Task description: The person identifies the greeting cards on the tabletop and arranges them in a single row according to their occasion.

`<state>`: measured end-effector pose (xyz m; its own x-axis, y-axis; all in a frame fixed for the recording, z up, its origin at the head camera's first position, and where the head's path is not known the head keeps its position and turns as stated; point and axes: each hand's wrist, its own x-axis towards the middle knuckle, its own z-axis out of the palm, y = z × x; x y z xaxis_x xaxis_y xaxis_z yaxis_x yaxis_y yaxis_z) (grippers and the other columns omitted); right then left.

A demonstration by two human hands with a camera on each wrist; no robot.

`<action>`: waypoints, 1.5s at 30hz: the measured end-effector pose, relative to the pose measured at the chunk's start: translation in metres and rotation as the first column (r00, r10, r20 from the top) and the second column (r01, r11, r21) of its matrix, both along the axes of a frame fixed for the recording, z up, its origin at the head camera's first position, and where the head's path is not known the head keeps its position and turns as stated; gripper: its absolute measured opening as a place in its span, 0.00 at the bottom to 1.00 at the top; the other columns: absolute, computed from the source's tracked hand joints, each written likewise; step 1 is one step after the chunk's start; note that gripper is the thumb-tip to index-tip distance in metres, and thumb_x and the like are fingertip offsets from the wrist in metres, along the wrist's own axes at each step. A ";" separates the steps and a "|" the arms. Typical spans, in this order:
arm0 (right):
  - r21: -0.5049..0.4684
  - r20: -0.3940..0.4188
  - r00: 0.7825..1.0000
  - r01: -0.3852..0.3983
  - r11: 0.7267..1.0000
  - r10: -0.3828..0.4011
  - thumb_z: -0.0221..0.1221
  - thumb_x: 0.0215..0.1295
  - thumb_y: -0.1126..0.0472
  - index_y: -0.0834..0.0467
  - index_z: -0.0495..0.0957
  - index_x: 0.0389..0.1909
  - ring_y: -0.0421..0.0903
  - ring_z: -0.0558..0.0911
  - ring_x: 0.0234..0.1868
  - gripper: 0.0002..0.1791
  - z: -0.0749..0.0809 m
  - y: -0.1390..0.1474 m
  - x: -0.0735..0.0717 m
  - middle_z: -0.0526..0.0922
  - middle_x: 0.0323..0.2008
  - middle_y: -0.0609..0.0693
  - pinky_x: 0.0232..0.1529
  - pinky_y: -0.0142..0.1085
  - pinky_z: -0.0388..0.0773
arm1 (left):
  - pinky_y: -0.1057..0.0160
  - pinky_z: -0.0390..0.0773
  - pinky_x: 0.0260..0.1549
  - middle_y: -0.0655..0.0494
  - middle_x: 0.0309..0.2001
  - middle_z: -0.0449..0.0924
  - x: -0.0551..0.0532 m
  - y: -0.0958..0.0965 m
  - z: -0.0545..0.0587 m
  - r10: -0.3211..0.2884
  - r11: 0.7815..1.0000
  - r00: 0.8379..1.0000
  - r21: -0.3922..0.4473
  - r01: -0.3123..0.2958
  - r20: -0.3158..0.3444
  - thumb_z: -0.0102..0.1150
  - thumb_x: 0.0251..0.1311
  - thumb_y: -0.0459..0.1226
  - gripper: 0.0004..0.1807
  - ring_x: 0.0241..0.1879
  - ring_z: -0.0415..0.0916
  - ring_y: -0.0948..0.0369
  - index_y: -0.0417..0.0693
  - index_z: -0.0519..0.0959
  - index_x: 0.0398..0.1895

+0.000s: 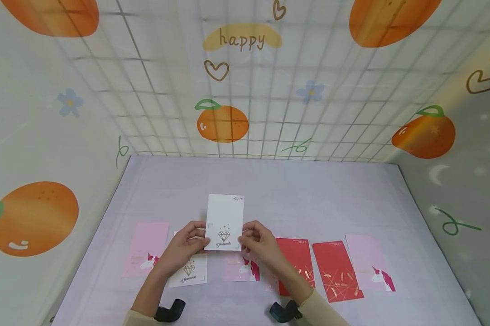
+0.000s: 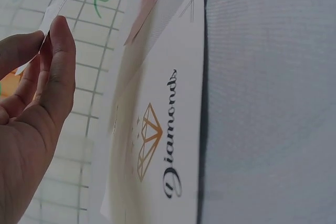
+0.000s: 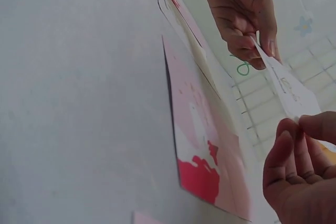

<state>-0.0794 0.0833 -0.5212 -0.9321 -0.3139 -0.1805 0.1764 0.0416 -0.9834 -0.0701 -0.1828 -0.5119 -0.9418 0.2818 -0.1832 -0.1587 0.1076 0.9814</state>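
A white card (image 1: 224, 217) printed with a diamond heart and the word "Diamonds" is held upright above the table, facing the head camera. My left hand (image 1: 188, 244) pinches its left edge between thumb and fingers. At the right edge, my right hand (image 1: 263, 242) pinches it the same way. Below the left hand lies a second white Diamonds card (image 2: 157, 129), partly covered by that hand in the head view. Under the held card is a pink unicorn card (image 3: 197, 135), its upper part hidden in the head view.
Another pink unicorn card (image 1: 149, 242) lies at the left. Two red cards with gold print, one nearer (image 1: 295, 253) and one tilted (image 1: 338, 271), lie right of the right hand. A further pink unicorn card (image 1: 369, 258) is at the far right. A patterned curtain (image 1: 261, 90) stands behind the table.
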 end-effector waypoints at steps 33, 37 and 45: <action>0.009 -0.186 0.982 0.028 1.000 -0.026 0.60 0.66 0.72 0.71 0.72 0.55 0.67 0.82 0.36 0.18 0.025 -0.083 -0.097 0.81 0.39 0.68 0.40 0.54 0.83 | 0.54 0.84 0.41 0.39 0.46 0.77 -0.075 -0.050 0.035 0.272 0.932 0.954 -0.212 -0.294 -0.126 0.65 0.64 0.33 0.25 0.39 0.82 0.45 0.39 0.70 0.63; 0.023 -0.192 0.979 0.069 0.997 -0.064 0.63 0.65 0.70 0.66 0.74 0.53 0.56 0.84 0.33 0.17 0.017 -0.104 -0.117 0.83 0.37 0.61 0.38 0.48 0.84 | 0.55 0.84 0.39 0.39 0.47 0.78 -0.090 -0.064 0.035 0.307 0.908 0.939 -0.250 -0.337 -0.154 0.65 0.64 0.34 0.24 0.40 0.82 0.41 0.39 0.71 0.62; 0.035 -0.149 0.985 0.093 0.995 -0.087 0.63 0.60 0.75 0.66 0.76 0.53 0.45 0.83 0.31 0.19 0.013 -0.139 -0.135 0.81 0.36 0.56 0.36 0.38 0.84 | 0.66 0.81 0.35 0.40 0.50 0.80 -0.120 -0.093 0.021 0.348 0.818 0.913 -0.407 -0.406 -0.210 0.63 0.66 0.37 0.23 0.42 0.82 0.49 0.40 0.74 0.62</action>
<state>-0.2149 -0.0553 -0.5080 -0.9736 -0.2227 -0.0504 0.0347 0.0738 -0.9967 -0.1897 -0.2762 -0.4913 -0.9802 -0.1813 -0.0794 -0.1590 0.4818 0.8617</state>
